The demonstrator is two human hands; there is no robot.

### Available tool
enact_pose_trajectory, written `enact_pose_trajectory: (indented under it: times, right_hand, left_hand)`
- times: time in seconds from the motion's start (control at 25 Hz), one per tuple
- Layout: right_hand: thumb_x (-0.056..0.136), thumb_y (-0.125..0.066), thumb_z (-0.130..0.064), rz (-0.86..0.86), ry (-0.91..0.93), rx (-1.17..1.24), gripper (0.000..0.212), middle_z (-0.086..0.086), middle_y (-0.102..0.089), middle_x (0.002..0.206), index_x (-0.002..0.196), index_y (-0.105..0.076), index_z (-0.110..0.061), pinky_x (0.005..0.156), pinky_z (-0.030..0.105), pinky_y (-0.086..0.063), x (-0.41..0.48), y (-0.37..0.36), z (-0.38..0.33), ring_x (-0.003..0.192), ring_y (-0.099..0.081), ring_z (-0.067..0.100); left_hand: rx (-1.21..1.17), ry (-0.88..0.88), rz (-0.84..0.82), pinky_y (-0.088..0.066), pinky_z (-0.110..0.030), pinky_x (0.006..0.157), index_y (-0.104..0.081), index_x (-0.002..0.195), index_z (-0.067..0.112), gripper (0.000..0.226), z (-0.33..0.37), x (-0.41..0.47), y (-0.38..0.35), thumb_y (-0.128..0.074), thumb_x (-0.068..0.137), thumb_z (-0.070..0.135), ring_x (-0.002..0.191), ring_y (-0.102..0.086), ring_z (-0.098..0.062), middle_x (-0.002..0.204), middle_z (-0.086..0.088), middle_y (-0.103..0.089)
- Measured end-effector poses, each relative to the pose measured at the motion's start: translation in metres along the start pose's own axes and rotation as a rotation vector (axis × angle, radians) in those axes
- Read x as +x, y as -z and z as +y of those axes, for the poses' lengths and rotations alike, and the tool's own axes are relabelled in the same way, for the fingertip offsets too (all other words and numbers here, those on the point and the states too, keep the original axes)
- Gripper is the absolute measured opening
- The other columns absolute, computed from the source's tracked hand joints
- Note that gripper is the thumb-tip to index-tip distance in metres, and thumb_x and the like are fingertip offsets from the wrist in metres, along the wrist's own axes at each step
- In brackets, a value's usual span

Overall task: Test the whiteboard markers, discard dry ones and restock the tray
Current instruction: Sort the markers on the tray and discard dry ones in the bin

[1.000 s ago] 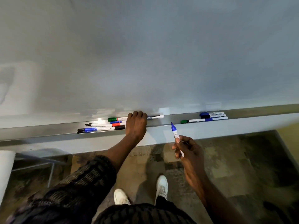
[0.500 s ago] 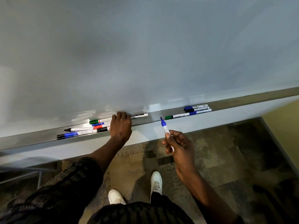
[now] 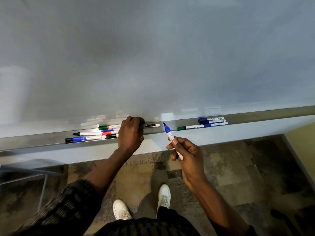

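Pinching uncapped blue marker (image 3: 167, 130) in right grip (image 3: 187, 154), left grip (image 3: 131, 133) curled round blue piece (image 3: 142, 123) on tray (image 3: 34, 142)

markers (image 3: 95, 133) in tray (image 3: 34, 143) — below whiteboard (image 3: 153, 57)

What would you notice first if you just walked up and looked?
The right hand holds an uncapped blue marker, tip up, just in front of the tray. The left hand reaches into the tray beside a jumble of coloured markers; a tidier group lies further right, under the big blank whiteboard.
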State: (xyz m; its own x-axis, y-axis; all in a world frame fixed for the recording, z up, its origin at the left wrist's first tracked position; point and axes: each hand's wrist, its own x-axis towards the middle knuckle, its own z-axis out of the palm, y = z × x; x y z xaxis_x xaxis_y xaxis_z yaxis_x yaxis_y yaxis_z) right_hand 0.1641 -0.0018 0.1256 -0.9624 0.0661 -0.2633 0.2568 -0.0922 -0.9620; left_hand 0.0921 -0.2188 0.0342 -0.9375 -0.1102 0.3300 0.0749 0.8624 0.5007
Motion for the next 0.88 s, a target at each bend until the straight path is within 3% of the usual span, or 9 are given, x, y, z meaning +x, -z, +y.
enact_pose_trajectory:
  times: [0.16, 0.36, 0.6, 0.68, 0.76, 0.88]
  right_hand:
    - [0.096, -0.071, -0.01, -0.02, 0.112, 0.026, 0.02, 0.014, -0.078, 0.088, 0.116, -0.074, -0.013, 0.058, 0.032, -0.054, 0.008, -0.035, -0.021, 0.062, -0.06, 0.026]
    - [0.092, -0.076, -0.006, -0.073, 0.297, 0.071, 0.011, 0.015, -0.072, 0.079, 0.1, -0.077, -0.014, 0.057, 0.035, -0.053, 0.004, -0.089, -0.06, 0.059, -0.059, 0.028]
    - [0.082, -0.079, -0.008, -0.167, 0.503, 0.208, 0.014, 0.016, -0.069, 0.074, 0.096, -0.078, -0.005, 0.06, 0.033, -0.053, -0.016, -0.16, -0.137, 0.056, -0.058, 0.029]
    - [0.083, -0.077, -0.012, -0.172, 0.626, 0.197, 0.014, 0.015, -0.069, 0.071, 0.095, -0.077, -0.006, 0.059, 0.034, -0.054, -0.024, -0.18, -0.168, 0.055, -0.061, 0.03]
    - [0.086, -0.076, -0.013, -0.192, 0.8, 0.157, 0.017, 0.01, -0.074, 0.078, 0.102, -0.079, -0.009, 0.06, 0.037, -0.058, -0.032, -0.2, -0.201, 0.061, -0.068, 0.029]
    - [0.092, -0.076, -0.006, -0.206, 1.119, 0.075, 0.024, 0.001, -0.08, 0.099, 0.115, -0.078, -0.012, 0.073, 0.043, -0.064, -0.039, -0.231, -0.251, 0.086, -0.077, 0.027]
  left_hand:
    - [-0.148, 0.042, 0.168, -0.049, -0.039, 0.075, -0.071, 0.111, 0.013, 0.008, -0.003, -0.008, 0.045, -0.071, 0.102, 0.012, 0.092, -0.061, -0.025, 0.103, -0.003, -0.07]
    - [-0.186, 0.051, 0.415, -0.054, -0.037, 0.077, -0.072, 0.123, 0.007, 0.02, -0.012, -0.005, 0.121, -0.066, 0.104, 0.012, 0.097, -0.063, -0.022, 0.11, -0.003, -0.066]
    - [-0.045, -0.043, 0.755, -0.043, -0.011, 0.091, -0.076, 0.12, 0.0, 0.021, -0.024, 0.028, 0.242, -0.062, 0.106, 0.008, 0.095, -0.067, -0.024, 0.107, -0.01, -0.07]
    - [0.031, -0.135, 0.84, -0.048, -0.017, 0.094, -0.076, 0.118, -0.002, 0.02, -0.029, 0.038, 0.281, -0.062, 0.106, 0.005, 0.097, -0.072, -0.028, 0.109, -0.011, -0.075]
    - [0.125, -0.246, 0.921, -0.056, -0.03, 0.099, -0.076, 0.121, -0.003, 0.02, -0.037, 0.052, 0.317, -0.065, 0.106, 0.004, 0.111, -0.076, -0.032, 0.121, -0.013, -0.078]
    - [0.208, -0.362, 0.987, -0.057, -0.041, 0.108, -0.075, 0.129, -0.001, 0.026, -0.044, 0.076, 0.358, -0.072, 0.103, 0.002, 0.138, -0.065, -0.03, 0.142, -0.013, -0.07]
